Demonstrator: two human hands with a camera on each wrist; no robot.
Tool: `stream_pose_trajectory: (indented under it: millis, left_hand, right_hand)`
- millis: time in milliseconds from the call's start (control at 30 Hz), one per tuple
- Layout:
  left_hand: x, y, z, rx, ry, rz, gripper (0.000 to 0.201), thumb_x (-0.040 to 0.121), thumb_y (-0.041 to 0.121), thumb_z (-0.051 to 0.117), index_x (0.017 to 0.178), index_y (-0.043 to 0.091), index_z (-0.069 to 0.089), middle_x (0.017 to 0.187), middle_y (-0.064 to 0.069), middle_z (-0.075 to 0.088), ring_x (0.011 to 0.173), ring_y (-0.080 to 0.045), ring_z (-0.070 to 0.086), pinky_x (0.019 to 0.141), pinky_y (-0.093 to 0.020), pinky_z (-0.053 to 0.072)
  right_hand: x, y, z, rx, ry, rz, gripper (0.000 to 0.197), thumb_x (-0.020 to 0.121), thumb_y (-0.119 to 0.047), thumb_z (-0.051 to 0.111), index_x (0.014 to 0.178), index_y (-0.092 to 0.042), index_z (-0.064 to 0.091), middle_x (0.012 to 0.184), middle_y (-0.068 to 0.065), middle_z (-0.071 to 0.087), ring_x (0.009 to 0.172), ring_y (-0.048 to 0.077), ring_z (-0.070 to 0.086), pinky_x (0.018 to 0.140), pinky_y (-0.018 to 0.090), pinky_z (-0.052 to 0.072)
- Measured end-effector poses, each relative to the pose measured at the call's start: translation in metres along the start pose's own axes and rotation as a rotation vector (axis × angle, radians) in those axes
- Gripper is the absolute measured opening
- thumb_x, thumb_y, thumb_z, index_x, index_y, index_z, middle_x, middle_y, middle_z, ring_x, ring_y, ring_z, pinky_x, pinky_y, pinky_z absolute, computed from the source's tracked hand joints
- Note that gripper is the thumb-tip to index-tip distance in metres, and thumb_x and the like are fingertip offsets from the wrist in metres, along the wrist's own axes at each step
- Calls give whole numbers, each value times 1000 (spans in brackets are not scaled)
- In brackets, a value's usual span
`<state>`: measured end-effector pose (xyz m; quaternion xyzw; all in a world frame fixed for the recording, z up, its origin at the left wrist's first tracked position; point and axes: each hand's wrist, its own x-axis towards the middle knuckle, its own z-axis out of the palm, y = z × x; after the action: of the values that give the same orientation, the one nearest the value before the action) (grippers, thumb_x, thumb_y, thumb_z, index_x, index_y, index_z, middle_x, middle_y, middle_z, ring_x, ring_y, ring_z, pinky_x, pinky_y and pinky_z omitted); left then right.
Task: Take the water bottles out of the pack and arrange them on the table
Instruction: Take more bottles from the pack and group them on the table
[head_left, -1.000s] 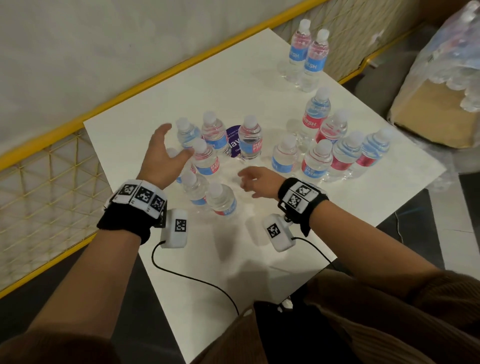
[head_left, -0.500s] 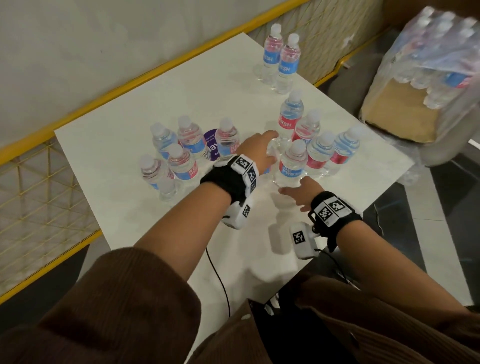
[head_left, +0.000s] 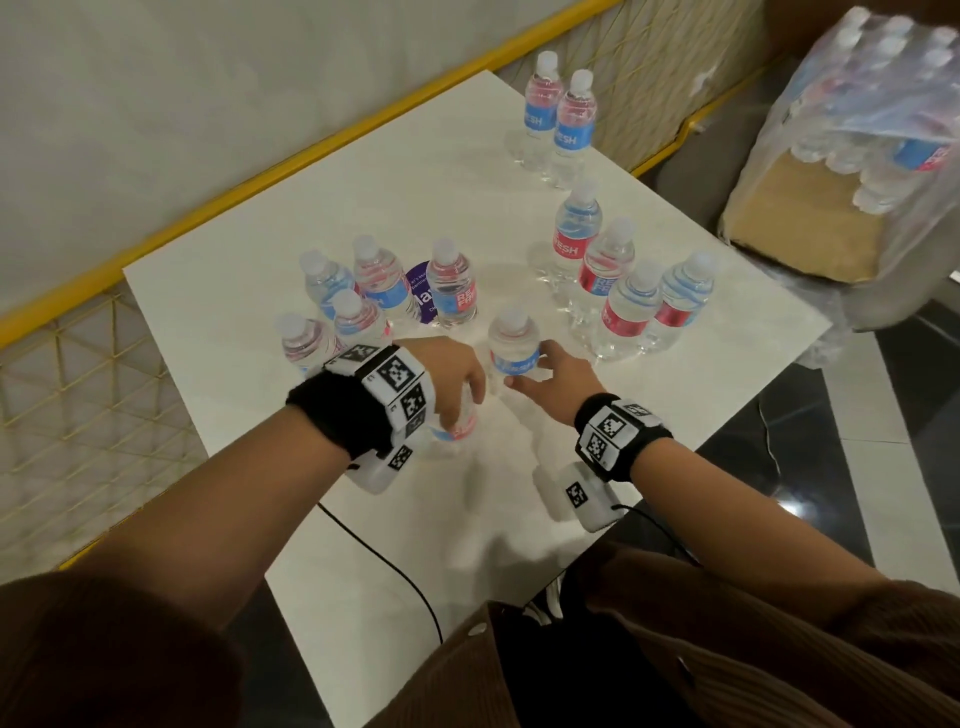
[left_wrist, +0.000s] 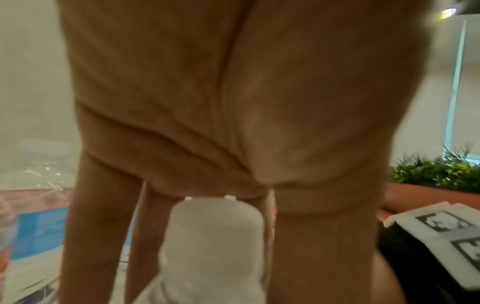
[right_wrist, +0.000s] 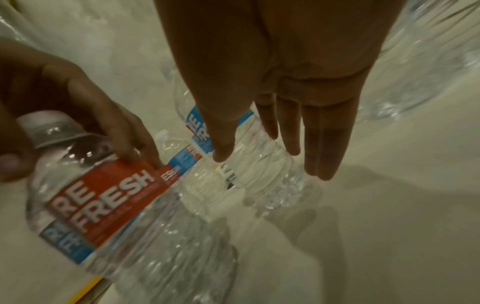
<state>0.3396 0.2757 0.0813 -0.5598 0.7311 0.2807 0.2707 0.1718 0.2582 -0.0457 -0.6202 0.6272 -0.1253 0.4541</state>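
- Nearest us, both forearms reach in over the white table (head_left: 332, 561), brown sleeves pushed back, black wristbands carrying black-and-white marker tiles.
- The left hand (head_left: 451, 375) comes down from above on a bottle (head_left: 460, 422), palm over the cap, fingers (right_wrist: 122, 131) curled round its shoulder; the red label reads "RE FRESH".
- The right hand (head_left: 558, 375) is just beside it, fingers (right_wrist: 319, 144) straight and loosely spread, tips against a second bottle (head_left: 513, 347) standing upright; its blue label shows "FRESH". No grip there.
- Further back, five bottles cluster at the left around a purple sticker (head_left: 420, 297), writing too small to read.
- Four more stand at the right, two at the far corner.
- Beyond the table, the shrink-wrapped pack (head_left: 862, 130) holds more bottles.
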Motion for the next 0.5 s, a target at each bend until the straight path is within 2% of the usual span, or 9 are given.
stream_pose_trajectory:
  millis: [100, 200, 267, 333, 400, 433, 467, 500]
  left_hand:
    - [-11, -4, -11, -25, -10, -16, 48, 79, 23, 70, 125, 25, 56, 124, 4, 55, 110, -15, 52, 84, -26, 39]
    - [-21, -5, -36, -71, 15, -26, 29, 79, 28, 71, 106, 19, 66, 102, 1, 67, 87, -13, 58, 76, -26, 45]
    - [-22, 0, -50, -130, 124, -6, 20, 79, 28, 70, 95, 16, 68, 85, 2, 67, 77, -13, 59, 71, -26, 46]
    - [-10, 14, -59, -184, 273, 24, 19, 81, 31, 68, 95, 18, 67, 79, 11, 57, 82, -14, 55, 77, -26, 46]
    - [11, 33, -62, -265, 353, 58, 28, 82, 34, 66, 106, 22, 62, 88, 11, 53, 91, -14, 52, 83, -26, 43]
    - [24, 44, -63, -310, 369, 79, 34, 82, 35, 66, 113, 22, 59, 97, 8, 55, 95, -15, 53, 84, -26, 41]
    - [38, 56, -63, -348, 383, 99, 42, 82, 35, 66, 120, 21, 55, 108, 3, 56, 101, -16, 54, 85, -26, 40]
    - [51, 68, -64, -378, 402, 122, 50, 82, 35, 67, 126, 20, 50, 118, -1, 56, 107, -18, 54, 87, -27, 40]
  right_hand:
    - [-1, -14, 19, -76, -91, -59, 64, 80, -44, 69, 132, -18, 43, 132, 7, 57, 115, 26, 57, 95, 32, 43]
    - [-2, -20, 28, -108, -219, -81, 70, 81, -40, 69, 139, -18, 37, 139, 8, 50, 118, 26, 55, 99, 33, 43]
    - [-2, -19, 23, -160, -304, -15, 72, 81, -39, 70, 140, -15, 38, 138, 9, 49, 121, 25, 53, 101, 33, 40]
    - [2, -7, 4, -197, -307, 101, 62, 81, -39, 70, 130, -8, 50, 120, 10, 59, 110, 24, 57, 95, 32, 43]
    - [6, 13, -26, -96, -232, 264, 43, 81, -32, 70, 112, -3, 62, 97, 10, 64, 89, 22, 60, 76, 31, 50]
    - [6, 26, -43, -55, -191, 341, 36, 82, -26, 70, 108, -2, 63, 94, 10, 64, 83, 22, 61, 67, 28, 51]
    - [5, 39, -62, -45, -154, 402, 31, 83, -20, 68, 109, -3, 63, 97, 10, 64, 83, 22, 61, 63, 27, 52]
    - [6, 52, -79, -58, -120, 446, 28, 85, -14, 65, 111, -5, 62, 102, 10, 63, 86, 23, 62, 66, 30, 54]
